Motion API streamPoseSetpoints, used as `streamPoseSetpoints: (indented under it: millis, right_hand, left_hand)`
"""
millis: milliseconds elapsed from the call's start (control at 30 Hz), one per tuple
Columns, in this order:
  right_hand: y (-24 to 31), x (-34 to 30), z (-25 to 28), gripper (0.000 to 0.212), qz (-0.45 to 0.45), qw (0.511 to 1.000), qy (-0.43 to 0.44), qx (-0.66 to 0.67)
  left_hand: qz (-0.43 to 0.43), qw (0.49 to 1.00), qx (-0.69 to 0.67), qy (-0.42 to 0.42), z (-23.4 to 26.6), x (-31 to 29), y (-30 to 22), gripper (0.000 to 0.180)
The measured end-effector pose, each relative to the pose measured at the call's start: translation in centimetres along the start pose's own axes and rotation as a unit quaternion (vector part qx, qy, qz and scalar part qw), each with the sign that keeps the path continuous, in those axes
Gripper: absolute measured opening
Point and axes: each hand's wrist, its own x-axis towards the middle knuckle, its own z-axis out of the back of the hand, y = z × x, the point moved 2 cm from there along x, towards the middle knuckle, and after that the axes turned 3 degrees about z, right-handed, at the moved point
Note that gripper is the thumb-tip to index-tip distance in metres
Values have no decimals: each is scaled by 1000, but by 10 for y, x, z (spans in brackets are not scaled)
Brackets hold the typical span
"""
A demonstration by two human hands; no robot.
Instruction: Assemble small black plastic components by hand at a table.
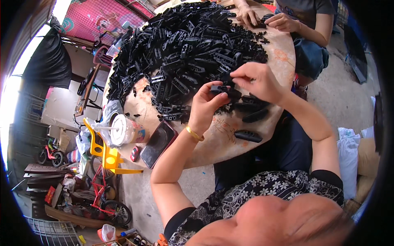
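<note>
My left hand (pixel 205 105) grips a black plastic piece (pixel 230 93) between thumb and fingers, over the near side of the round table (pixel 201 149). Just above and to the right, my right hand (pixel 259 80) is closed in a pinch close to that piece. Whatever sits between its fingertips is too small and dark to make out. A large heap of black plastic parts (pixel 176 53) spreads beyond both hands. Below my right hand lie several long black pieces (pixel 255 115), and one single black piece (pixel 248 136) rests nearer the table edge.
A lidded plastic cup with a straw (pixel 120 130), a dark phone (pixel 158 143) and a small red object (pixel 135 153) stand at the table's left. Yellow plastic chair (pixel 108 158) beside it. Across the table, another person's hands (pixel 279 21) handle black parts. A red bicycle (pixel 102 197) stands lower left.
</note>
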Motion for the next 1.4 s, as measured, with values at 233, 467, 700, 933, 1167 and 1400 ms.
streamPoseSetpoints:
  millis: [233, 467, 700, 933, 1167, 1400]
  right_hand:
    - [20, -6, -7, 10, 117, 989, 20, -84]
    - [33, -4, -5, 14, 187, 966, 74, -159]
    - [15, -10, -10, 29, -189, 958, 155, 153]
    - [2, -6, 18, 28, -159, 972, 152, 84]
    - [-42, -15, 44, 25, -113, 936, 298, -149]
    - [-46, -4, 21, 10, -54, 930, 161, -326]
  left_hand:
    - [-6, 999, 13, -30, -8, -4, -1, 34]
    - [-5, 998, -49, -27, -8, -3, -2, 33]
    - [-170, 963, 203, -56, -28, -20, -21, 29]
    - [-233, 899, 371, -27, -16, -7, -33, 47]
    - [-206, 498, 831, -134, 55, 3, -51, 32]
    - [-245, 528, 783, -219, 53, 4, -54, 28]
